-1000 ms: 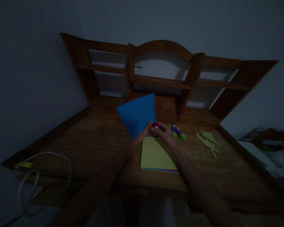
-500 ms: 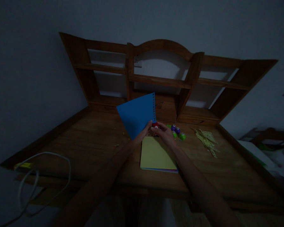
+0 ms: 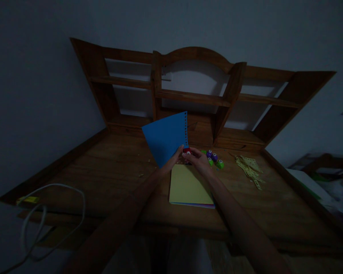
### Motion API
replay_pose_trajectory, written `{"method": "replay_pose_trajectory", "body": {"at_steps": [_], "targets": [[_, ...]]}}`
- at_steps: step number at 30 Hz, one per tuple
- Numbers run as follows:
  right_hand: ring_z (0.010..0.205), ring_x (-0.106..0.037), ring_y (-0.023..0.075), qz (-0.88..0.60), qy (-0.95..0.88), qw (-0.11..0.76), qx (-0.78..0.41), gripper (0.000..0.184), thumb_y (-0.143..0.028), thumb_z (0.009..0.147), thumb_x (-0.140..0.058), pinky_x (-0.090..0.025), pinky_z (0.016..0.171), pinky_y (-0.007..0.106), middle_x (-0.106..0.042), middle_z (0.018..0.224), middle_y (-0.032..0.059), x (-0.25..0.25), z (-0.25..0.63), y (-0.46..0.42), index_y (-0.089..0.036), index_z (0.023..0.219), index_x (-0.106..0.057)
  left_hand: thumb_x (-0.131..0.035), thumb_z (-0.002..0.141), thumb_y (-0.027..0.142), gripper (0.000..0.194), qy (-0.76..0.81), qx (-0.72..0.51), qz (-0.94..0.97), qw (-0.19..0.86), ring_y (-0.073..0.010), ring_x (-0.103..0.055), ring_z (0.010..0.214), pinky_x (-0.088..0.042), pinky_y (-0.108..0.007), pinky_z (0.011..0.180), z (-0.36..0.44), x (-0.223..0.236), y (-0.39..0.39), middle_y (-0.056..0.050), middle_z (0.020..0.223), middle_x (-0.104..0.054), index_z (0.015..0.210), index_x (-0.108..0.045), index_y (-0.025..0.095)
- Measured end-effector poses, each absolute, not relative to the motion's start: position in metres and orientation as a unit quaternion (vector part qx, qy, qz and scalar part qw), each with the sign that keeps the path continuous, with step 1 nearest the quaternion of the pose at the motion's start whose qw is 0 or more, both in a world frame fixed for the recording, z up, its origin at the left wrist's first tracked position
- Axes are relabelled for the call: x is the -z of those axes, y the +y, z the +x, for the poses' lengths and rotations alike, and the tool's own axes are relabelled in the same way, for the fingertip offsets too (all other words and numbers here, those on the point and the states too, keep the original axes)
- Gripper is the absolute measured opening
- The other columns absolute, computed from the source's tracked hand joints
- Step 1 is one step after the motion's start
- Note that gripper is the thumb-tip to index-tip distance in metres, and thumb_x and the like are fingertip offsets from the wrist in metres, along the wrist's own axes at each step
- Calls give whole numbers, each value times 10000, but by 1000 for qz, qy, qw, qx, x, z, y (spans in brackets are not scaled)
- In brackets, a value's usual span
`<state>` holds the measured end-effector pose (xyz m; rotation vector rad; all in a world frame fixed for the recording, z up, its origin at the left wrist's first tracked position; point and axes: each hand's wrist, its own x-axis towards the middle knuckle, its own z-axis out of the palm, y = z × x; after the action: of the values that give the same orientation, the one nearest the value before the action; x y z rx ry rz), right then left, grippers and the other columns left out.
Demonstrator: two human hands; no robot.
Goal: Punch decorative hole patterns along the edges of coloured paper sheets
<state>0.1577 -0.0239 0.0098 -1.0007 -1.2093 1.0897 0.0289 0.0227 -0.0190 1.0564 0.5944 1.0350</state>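
Note:
My left hand point(image 3: 174, 159) pinches the lower corner of a blue paper sheet point(image 3: 167, 137) and holds it up above the wooden desk point(image 3: 108, 175). A row of small punched holes runs down the sheet's right edge. My right hand point(image 3: 198, 160) is closed on a small red paper punch point(image 3: 187, 151) set at the sheet's bottom right edge. Under both hands lies a stack of coloured paper with a yellow sheet point(image 3: 187, 186) on top.
Purple and green paper punches point(image 3: 214, 159) sit just right of my right hand. Yellow punched paper strips point(image 3: 250, 169) lie further right. A wooden shelf unit point(image 3: 194, 91) stands at the desk's back. A white cable point(image 3: 50, 213) loops off the left front corner.

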Motion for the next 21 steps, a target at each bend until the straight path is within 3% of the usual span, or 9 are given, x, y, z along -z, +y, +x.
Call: {"method": "replay_pose_trajectory", "body": {"at_steps": [10,21], "targets": [[604,-572,132,-424,-523,558,-485,340,-416,635,-801,-454,627,273,-662,690,4,-25,161,-31,-190,874,-715,-574,775,623,478,242,-445,512,694,-136,-554,582,-451,-265,608,35,25,31,-32,620,-602,660,-628,162],[609,-558,106,-379,-472,573,-553,292,-416,635,-808,-436,607,236,-675,764,2,-14,167,-23,-207,818,-718,-694,732,485,333,263,-499,447,695,-169,-591,700,-447,-290,713,32,2,8,-30,709,-655,778,-649,159]]}}
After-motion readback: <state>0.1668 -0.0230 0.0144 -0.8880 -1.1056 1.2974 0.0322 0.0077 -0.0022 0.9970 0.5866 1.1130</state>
